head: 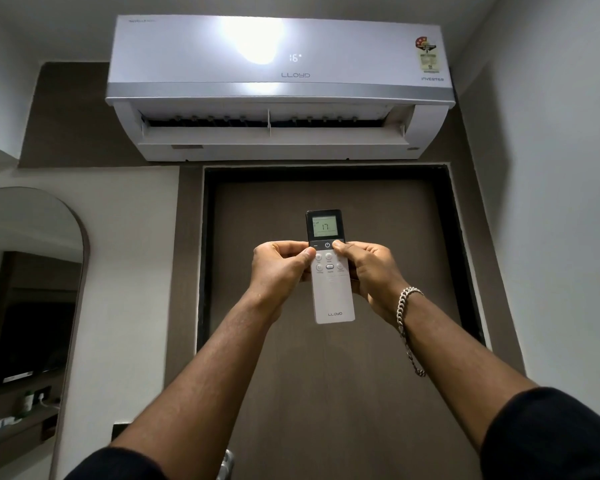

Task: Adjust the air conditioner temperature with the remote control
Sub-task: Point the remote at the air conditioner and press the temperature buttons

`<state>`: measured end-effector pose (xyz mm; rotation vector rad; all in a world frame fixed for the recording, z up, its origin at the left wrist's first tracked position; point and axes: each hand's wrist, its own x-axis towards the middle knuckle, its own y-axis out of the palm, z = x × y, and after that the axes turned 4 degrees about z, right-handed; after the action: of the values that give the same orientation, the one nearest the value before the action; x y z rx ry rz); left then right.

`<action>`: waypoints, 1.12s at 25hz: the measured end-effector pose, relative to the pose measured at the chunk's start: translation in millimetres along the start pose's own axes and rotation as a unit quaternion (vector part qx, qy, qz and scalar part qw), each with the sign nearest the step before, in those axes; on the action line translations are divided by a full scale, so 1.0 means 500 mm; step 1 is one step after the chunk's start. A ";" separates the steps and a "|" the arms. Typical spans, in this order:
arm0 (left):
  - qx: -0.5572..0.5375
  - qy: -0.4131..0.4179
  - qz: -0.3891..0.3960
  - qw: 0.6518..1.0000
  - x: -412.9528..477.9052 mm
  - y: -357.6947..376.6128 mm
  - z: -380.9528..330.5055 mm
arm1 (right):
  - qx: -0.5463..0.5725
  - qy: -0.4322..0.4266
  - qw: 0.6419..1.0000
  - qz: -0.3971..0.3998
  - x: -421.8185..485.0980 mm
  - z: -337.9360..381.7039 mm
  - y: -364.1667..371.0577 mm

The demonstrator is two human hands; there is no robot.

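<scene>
I hold the remote control (331,268) upright below the air conditioner (278,88), in front of the brown door (326,375). My left hand (279,271) grips its left edge, thumb on the upper buttons; my right hand (371,271), with a chain bracelet (407,306) at the wrist, clasps the right edge, thumb by the power button. The remote's screen reads 17; the unit above shows 16.

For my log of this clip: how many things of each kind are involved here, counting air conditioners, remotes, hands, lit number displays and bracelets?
Air conditioner: 1
Remote control: 1
Hands: 2, left hand and right hand, both gripping the remote
Lit number displays: 2, unit display and remote screen
Bracelet: 1, on the right wrist
Total: 7
</scene>
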<state>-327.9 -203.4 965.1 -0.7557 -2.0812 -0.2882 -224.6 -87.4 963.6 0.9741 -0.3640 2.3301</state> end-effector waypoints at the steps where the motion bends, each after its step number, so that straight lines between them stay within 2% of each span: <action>1: -0.002 0.000 0.000 1.000 -0.001 0.000 -0.001 | -0.002 0.001 1.000 0.000 -0.001 0.001 -0.001; 28: -0.018 0.002 0.014 1.000 0.000 -0.003 -0.008 | -0.008 -0.005 1.000 0.002 -0.005 0.015 -0.008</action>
<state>-326.1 -206.4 967.7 -0.8049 -2.0651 -0.3109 -216.9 -88.6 967.1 0.9782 -0.3881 2.3238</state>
